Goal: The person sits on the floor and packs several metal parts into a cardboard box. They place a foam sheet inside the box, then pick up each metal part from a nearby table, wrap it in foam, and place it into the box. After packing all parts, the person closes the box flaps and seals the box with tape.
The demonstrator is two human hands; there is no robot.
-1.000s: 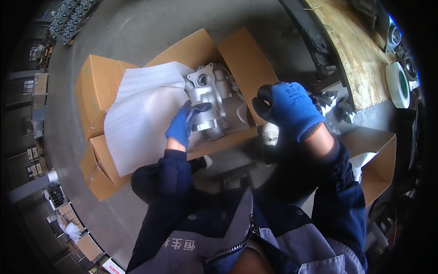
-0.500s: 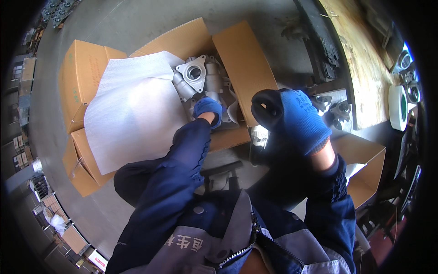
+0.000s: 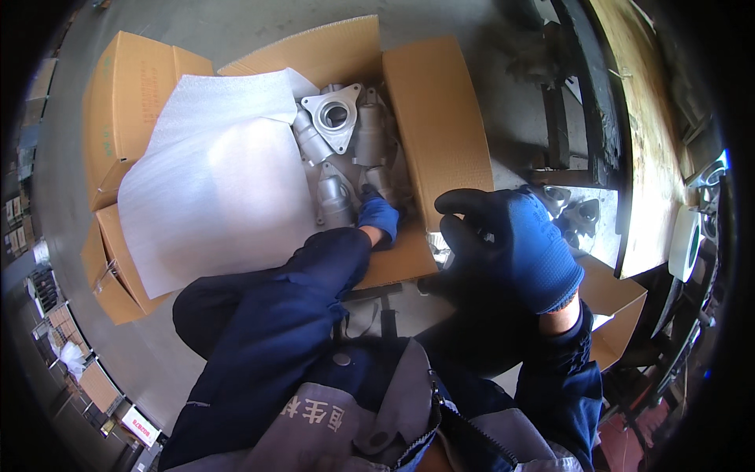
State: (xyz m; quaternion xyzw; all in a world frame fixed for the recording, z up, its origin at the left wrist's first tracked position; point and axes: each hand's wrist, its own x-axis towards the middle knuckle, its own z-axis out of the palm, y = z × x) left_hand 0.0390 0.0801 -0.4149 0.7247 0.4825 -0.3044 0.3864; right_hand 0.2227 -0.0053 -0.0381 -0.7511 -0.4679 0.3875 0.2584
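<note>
Left hand (image 3: 379, 216) reaches deeper into the carton (image 3: 436, 118), fingers hidden among metal castings (image 3: 336, 118); right hand (image 3: 511, 244) curls empty; pinch risk

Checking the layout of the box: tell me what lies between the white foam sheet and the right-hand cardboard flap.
In the head view, grey cast metal parts lie between the foam sheet and the flap; the left hand reaches among them.

My left hand (image 3: 379, 216) reaches forward, arm outstretched, fingers apparently curled; my gloved right hand (image 3: 515, 245) hovers nearer, fingers bent.
</note>
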